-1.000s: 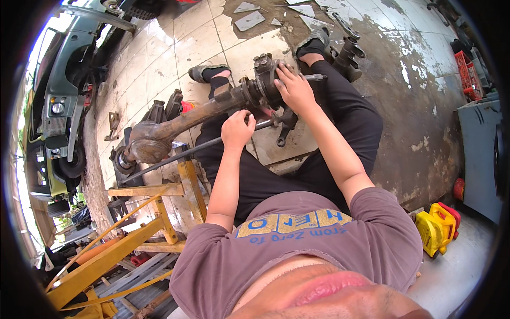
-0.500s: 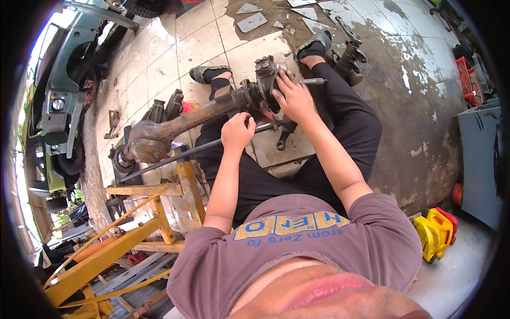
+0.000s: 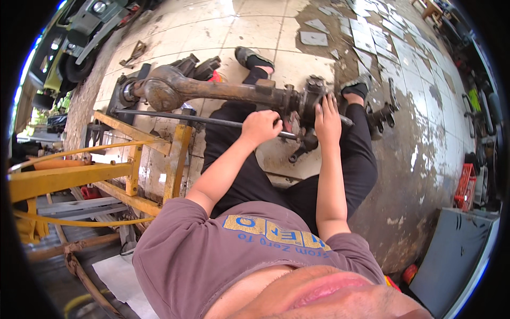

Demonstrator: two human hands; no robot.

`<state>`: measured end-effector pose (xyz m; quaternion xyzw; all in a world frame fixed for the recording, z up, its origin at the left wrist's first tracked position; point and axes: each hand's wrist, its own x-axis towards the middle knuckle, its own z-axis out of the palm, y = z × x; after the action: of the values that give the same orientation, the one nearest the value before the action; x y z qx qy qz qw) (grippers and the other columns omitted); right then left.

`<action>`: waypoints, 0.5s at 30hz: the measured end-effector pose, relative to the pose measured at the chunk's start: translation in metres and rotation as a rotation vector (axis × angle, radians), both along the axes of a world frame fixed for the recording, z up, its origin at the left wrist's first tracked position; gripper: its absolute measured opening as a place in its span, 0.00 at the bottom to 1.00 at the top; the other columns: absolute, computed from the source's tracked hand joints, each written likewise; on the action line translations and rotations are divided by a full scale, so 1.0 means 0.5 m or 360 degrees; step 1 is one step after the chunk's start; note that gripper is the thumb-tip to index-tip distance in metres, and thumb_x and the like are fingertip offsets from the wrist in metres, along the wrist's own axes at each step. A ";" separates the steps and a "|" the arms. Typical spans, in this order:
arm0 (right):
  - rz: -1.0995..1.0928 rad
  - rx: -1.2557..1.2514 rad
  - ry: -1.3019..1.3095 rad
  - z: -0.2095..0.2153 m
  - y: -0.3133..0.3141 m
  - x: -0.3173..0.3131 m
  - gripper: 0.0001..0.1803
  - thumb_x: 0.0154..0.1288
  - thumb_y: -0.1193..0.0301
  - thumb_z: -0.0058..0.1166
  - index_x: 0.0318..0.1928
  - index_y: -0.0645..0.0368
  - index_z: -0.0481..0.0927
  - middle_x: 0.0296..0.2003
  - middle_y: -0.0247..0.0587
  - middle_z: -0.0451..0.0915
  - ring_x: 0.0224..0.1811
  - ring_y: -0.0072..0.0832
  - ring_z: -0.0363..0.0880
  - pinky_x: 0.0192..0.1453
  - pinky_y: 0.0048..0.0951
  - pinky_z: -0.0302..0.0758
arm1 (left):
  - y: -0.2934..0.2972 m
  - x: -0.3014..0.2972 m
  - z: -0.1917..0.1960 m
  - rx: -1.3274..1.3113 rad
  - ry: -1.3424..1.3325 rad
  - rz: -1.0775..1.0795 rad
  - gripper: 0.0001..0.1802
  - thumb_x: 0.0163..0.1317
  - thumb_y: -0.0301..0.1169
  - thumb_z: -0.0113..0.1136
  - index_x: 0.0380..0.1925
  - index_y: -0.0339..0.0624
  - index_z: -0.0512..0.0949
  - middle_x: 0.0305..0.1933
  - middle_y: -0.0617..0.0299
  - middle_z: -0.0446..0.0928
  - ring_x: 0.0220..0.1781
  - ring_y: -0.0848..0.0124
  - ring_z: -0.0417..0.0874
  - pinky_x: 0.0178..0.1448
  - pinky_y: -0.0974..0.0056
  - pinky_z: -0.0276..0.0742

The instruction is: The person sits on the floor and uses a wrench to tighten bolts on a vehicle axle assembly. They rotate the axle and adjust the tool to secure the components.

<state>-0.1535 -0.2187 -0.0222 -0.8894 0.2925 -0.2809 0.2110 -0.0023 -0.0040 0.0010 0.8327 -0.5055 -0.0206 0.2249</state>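
A rusty brown axle housing (image 3: 212,90) lies across my lap, its round bulge at the left and a dark hub end (image 3: 308,103) at the right. A thin dark steel rod (image 3: 175,117) runs alongside it, and my left hand (image 3: 260,127) is closed around this rod near the hub. My right hand (image 3: 328,119) rests flat on the hub end, fingers spread over the metal. I sit on a tiled floor (image 3: 202,37) with my legs in black trousers stretched out under the axle.
A yellow steel frame (image 3: 106,170) stands at my left, close to the axle's bulge. A vehicle (image 3: 69,48) is parked at the upper left. Loose metal parts (image 3: 385,111) lie by my right foot. A red crate (image 3: 466,186) and a grey panel (image 3: 462,250) sit at the right.
The view has swung, so the axle now lies more level and higher in the picture. Both hands stay on the rod and the hub end; the right hand has flattened over the hub.
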 end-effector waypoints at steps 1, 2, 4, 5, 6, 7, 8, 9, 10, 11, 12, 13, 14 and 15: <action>0.0008 -0.0041 0.0001 -0.002 0.024 -0.004 0.31 0.86 0.54 0.50 0.76 0.63 0.77 0.80 0.52 0.72 0.84 0.52 0.67 0.82 0.52 0.69 | 0.008 0.002 -0.007 -0.0060 -0.0012 0.0002 0.12 0.68 0.42 0.67 0.37 0.47 0.89 0.38 0.56 0.88 0.41 0.51 0.91 0.47 0.48 0.88; -0.0005 -0.0083 0.0006 -0.006 0.036 -0.006 0.31 0.86 0.54 0.50 0.76 0.63 0.77 0.80 0.52 0.72 0.84 0.52 0.67 0.82 0.51 0.69 | 0.011 0.002 -0.005 -0.0064 -0.0030 0.0000 0.12 0.68 0.42 0.67 0.37 0.47 0.89 0.37 0.56 0.88 0.41 0.51 0.91 0.47 0.48 0.88; 0.0008 -0.0045 0.0026 -0.001 0.009 -0.005 0.31 0.87 0.55 0.50 0.76 0.63 0.77 0.81 0.54 0.71 0.84 0.55 0.66 0.83 0.50 0.69 | 0.002 -0.007 0.003 -0.0040 0.0030 0.0017 0.12 0.68 0.42 0.67 0.37 0.46 0.89 0.37 0.56 0.88 0.41 0.52 0.91 0.47 0.48 0.88; 0.0008 0.0011 0.0014 0.001 -0.008 0.009 0.31 0.87 0.55 0.50 0.76 0.63 0.77 0.81 0.54 0.71 0.84 0.55 0.66 0.83 0.50 0.69 | -0.001 -0.003 0.009 -0.0029 0.0001 0.0019 0.12 0.68 0.42 0.67 0.38 0.46 0.89 0.37 0.56 0.88 0.41 0.52 0.91 0.47 0.49 0.88; 0.0011 0.0060 0.0013 0.004 -0.024 0.016 0.31 0.87 0.55 0.49 0.76 0.63 0.77 0.81 0.54 0.70 0.85 0.55 0.66 0.83 0.50 0.68 | 0.000 -0.002 0.006 -0.0021 0.0008 0.0014 0.12 0.68 0.42 0.67 0.38 0.46 0.89 0.37 0.56 0.88 0.41 0.52 0.91 0.47 0.49 0.88; 0.0008 0.0039 -0.0006 0.000 -0.018 0.014 0.31 0.87 0.54 0.49 0.76 0.62 0.77 0.81 0.53 0.70 0.85 0.55 0.65 0.83 0.51 0.68 | 0.000 0.002 0.003 -0.0014 0.0014 0.0008 0.12 0.68 0.42 0.67 0.38 0.47 0.89 0.37 0.56 0.88 0.41 0.52 0.91 0.47 0.49 0.88; 0.0003 0.0017 -0.0026 -0.008 -0.001 0.005 0.31 0.87 0.54 0.49 0.76 0.62 0.77 0.81 0.52 0.70 0.85 0.54 0.65 0.83 0.52 0.68 | 0.000 0.003 0.000 -0.0006 0.0020 0.0001 0.12 0.68 0.42 0.67 0.38 0.47 0.89 0.37 0.56 0.88 0.41 0.52 0.91 0.47 0.49 0.88; -0.0005 0.0008 -0.0051 -0.012 0.017 0.002 0.31 0.87 0.54 0.49 0.77 0.61 0.77 0.81 0.52 0.70 0.85 0.54 0.65 0.83 0.53 0.68 | 0.002 0.003 -0.001 -0.0013 0.0022 0.0005 0.12 0.68 0.42 0.67 0.38 0.47 0.89 0.37 0.56 0.88 0.41 0.52 0.91 0.47 0.49 0.88; -0.0003 -0.0017 -0.0021 -0.014 0.026 0.000 0.31 0.87 0.54 0.49 0.77 0.61 0.77 0.81 0.51 0.70 0.85 0.53 0.65 0.83 0.54 0.68 | 0.004 -0.001 -0.002 -0.0019 0.0023 0.0009 0.12 0.68 0.42 0.67 0.38 0.47 0.89 0.37 0.56 0.88 0.41 0.52 0.91 0.47 0.49 0.88; -0.0001 -0.0041 0.0009 -0.015 0.034 -0.001 0.31 0.87 0.53 0.48 0.77 0.61 0.76 0.82 0.51 0.70 0.85 0.53 0.65 0.83 0.55 0.68 | 0.005 0.002 -0.002 -0.0025 0.0024 0.0013 0.12 0.68 0.42 0.67 0.38 0.47 0.89 0.37 0.56 0.88 0.41 0.52 0.91 0.47 0.49 0.88; 0.0001 -0.0064 0.0050 -0.013 0.038 -0.005 0.31 0.87 0.53 0.48 0.77 0.61 0.76 0.82 0.50 0.70 0.85 0.52 0.65 0.83 0.56 0.67 | 0.005 0.006 0.001 -0.0024 -0.0003 0.0011 0.12 0.68 0.42 0.67 0.38 0.47 0.89 0.37 0.56 0.88 0.41 0.52 0.91 0.48 0.49 0.88; 0.0005 -0.0071 0.0152 -0.002 0.023 -0.009 0.33 0.87 0.52 0.47 0.78 0.62 0.75 0.82 0.50 0.69 0.86 0.52 0.64 0.83 0.59 0.67 | 0.004 0.001 0.003 -0.0027 -0.0011 0.0003 0.12 0.67 0.42 0.67 0.38 0.46 0.89 0.38 0.56 0.88 0.41 0.52 0.91 0.48 0.49 0.88; 0.0002 -0.0039 0.0158 0.008 0.011 -0.002 0.33 0.87 0.52 0.47 0.78 0.62 0.75 0.83 0.49 0.69 0.86 0.51 0.64 0.83 0.59 0.67 | 0.003 -0.001 0.005 -0.0029 -0.0019 -0.0005 0.12 0.67 0.42 0.67 0.38 0.46 0.89 0.38 0.56 0.88 0.41 0.52 0.91 0.48 0.49 0.88; 0.0003 -0.0018 0.0164 0.016 -0.006 0.007 0.33 0.87 0.52 0.47 0.78 0.62 0.74 0.83 0.49 0.68 0.86 0.51 0.64 0.83 0.59 0.66 | -0.003 0.005 0.008 -0.0012 0.0001 -0.0011 0.12 0.67 0.42 0.67 0.37 0.46 0.89 0.38 0.56 0.88 0.41 0.52 0.91 0.48 0.49 0.88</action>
<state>-0.1500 -0.2219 -0.0140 -0.9042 0.3005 -0.2361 0.1909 0.0002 -0.0057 0.0050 0.8301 -0.5084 -0.0196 0.2281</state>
